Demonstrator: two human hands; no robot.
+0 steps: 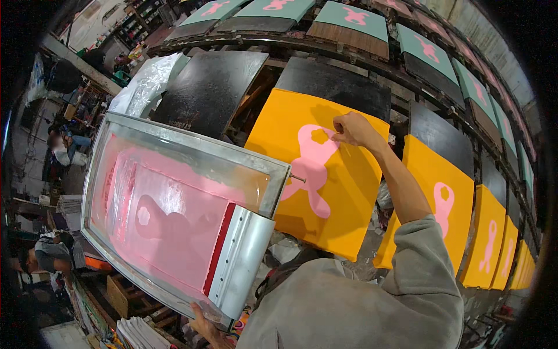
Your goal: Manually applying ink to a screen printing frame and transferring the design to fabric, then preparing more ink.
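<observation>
My left hand (207, 327) grips the near edge of a metal-framed printing screen (197, 140), which is held tilted at the left. Pink ink covers much of its mesh, and a dark shape shows through. A squeegee (243, 256) with a metal holder and red blade rests at the screen's right end. Over a yellow fabric panel (349, 192), my right hand (352, 129) has its fingers pinched together at the upper edge of a pink printed figure (314, 157). Whatever those fingers hold, if anything, is hidden. The screen's right corner covers part of this figure.
More yellow panels (430, 180) with pink prints run off to the right. Mint-green panels (349, 20) line the far row. Behind the screen lie a bare black board (206, 87) and a plastic-covered stack (148, 84). Two people are at the left; a wooden crate (119, 296) sits lower left.
</observation>
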